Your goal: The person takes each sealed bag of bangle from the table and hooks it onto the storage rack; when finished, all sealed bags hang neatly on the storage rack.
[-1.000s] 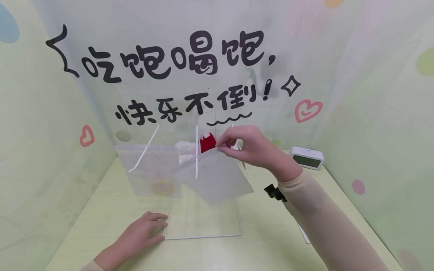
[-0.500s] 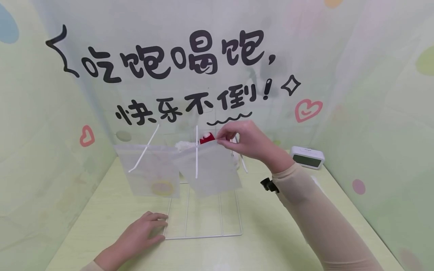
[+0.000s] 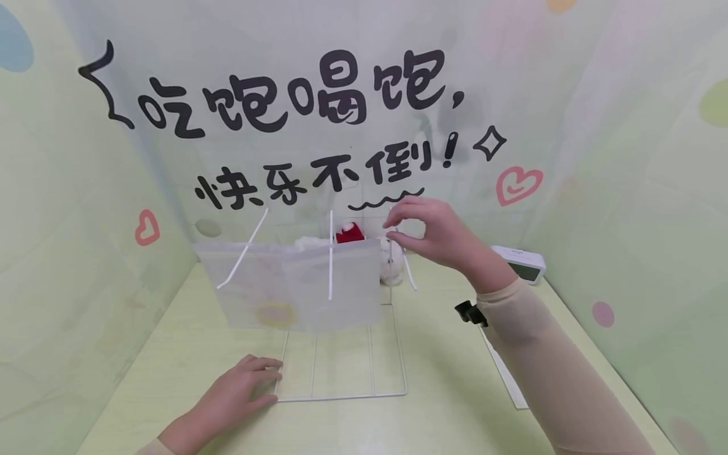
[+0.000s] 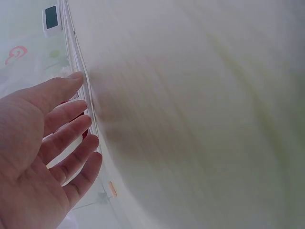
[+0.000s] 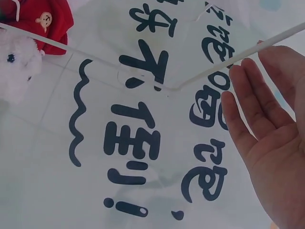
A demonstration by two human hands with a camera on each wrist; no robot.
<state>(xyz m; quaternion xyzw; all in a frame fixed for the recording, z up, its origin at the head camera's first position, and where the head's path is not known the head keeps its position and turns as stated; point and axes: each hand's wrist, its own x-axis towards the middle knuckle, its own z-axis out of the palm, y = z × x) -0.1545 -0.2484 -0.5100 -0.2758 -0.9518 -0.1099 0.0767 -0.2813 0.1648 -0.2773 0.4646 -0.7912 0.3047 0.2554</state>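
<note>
- Frosted, translucent plastic sheet on the left (image 3: 250,291), thin and roughly rectangular, hangs beyond and above the left hand. One slim white rod (image 3: 246,246) crosses its upper edge; I cannot tell whether it is a single layer or a pouch.
- Left hand (image 3: 239,382) lies with fingers slightly bent and apart, tips at the left side of a white wire base (image 3: 341,397) of straight, thin bars on the pale, smooth counter (image 3: 455,379). It grips nothing.
- Frosted, translucent plastic sheet in the middle (image 3: 355,291) overlaps its neighbour, so the boundary is hard to make out. Another white rod (image 3: 331,265) crosses it; its upper right corner is just beside the right fingertips, apart from them.
- Behind it, red cloth (image 3: 349,232) and a fluffy white plush toy (image 3: 391,268) show only in part; the right wrist view cuts both off.
- Right hand (image 3: 438,230) is raised, thumb and fingers bent with a gap between them, holding nothing visible.
- White, rounded digital clock (image 3: 526,262) is partly hidden by the right arm, as is a flat white strip (image 3: 506,373).
</note>
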